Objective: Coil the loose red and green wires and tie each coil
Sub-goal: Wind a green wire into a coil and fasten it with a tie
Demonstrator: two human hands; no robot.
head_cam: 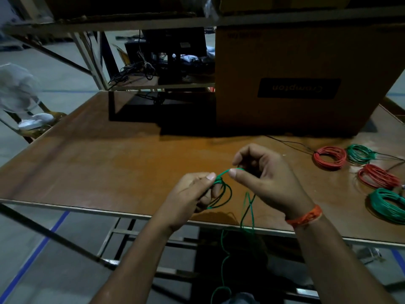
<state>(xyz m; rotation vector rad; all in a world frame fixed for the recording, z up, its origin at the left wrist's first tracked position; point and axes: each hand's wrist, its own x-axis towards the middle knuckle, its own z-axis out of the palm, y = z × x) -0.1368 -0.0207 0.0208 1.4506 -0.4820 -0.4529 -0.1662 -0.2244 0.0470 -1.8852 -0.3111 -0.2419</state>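
Dim workshop shelving stands behind a brown wooden desk [92, 154], with a large cardboard box [302, 80] at its far right. Above the near edge, the left hand [190, 196] grips a few small loops of green wire [223, 194], its thumb pressed on top of them and its fingers curled beneath. The right hand [265, 181] pinches the same wire between thumb and forefinger just beside the left thumb, so a short stretch runs nearly level between the two hands. From the right hand the loose length drops almost straight down, past the desk edge toward the floor. On the right side of the desk lie four finished coils, flat and close together: two red coils [329, 157] and two green coils [388, 205]. An orange thread band [305, 217] circles the right wrist.
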